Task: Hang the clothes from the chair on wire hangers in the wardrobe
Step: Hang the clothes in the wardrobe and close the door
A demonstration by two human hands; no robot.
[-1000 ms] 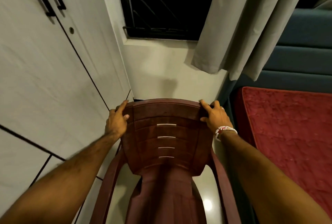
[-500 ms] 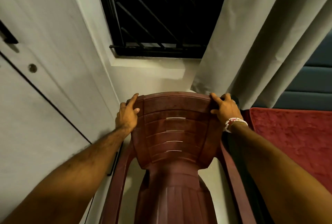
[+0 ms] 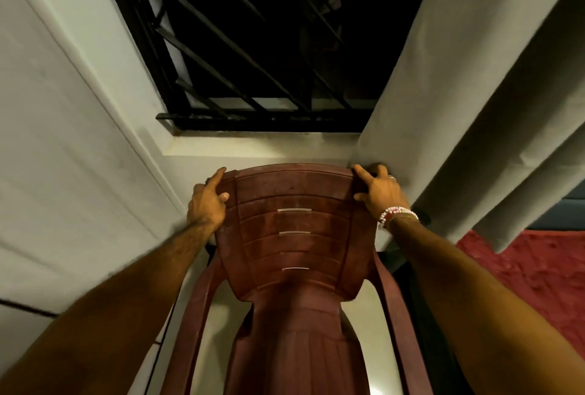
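Head view: left hand [image 3: 207, 201] and right hand [image 3: 378, 189] each grip a top corner of the maroon moulded-plastic chair [image 3: 292, 236], backrest upright between them, equally near.

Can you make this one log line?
left hand: grips chair top corner | right hand: grips other corner | curtain: beside right hand

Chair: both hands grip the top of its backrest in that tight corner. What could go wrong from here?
1. The right hand is right at the edge of the curtain; it could snag the fabric or be pinched if the chair shifts right.
2. The left hand is close to the white panel; knuckles might scrape.
3. Held only at the top corners, the chair may swing into the window sill.
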